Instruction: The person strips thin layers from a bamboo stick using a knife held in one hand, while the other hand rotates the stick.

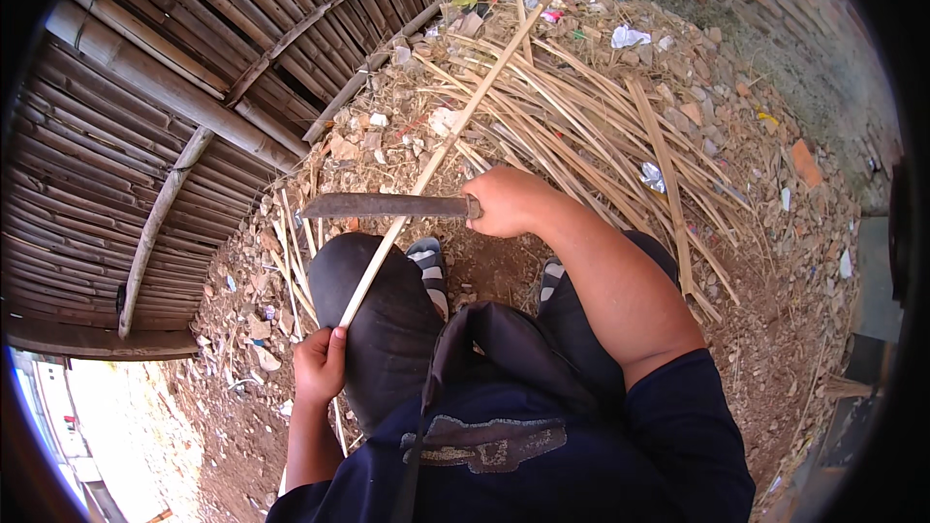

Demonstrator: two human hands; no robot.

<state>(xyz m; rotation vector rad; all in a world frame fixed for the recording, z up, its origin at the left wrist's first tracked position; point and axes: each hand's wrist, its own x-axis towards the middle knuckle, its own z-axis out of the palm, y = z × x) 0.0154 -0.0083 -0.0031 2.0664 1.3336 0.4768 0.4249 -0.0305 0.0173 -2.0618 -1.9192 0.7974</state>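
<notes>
My left hand [320,365] is closed around the near end of a long pale bamboo strip [436,157], beside my left knee. The strip slants up and away to the right, over the ground. In my right hand [504,203] is the handle of a machete [387,205], its fingers wrapped round it. The dark blade points left and lies level across the strip, a little beyond my knees. Whether the edge touches the strip I cannot tell.
A pile of split bamboo strips [591,126] lies ahead to the right. More thin strips [294,252] lie by my left knee. A bamboo slat wall [145,136] stands at the left, a brick wall [775,0] at the far right. Rubble and litter, including white plastic [630,37], cover the ground.
</notes>
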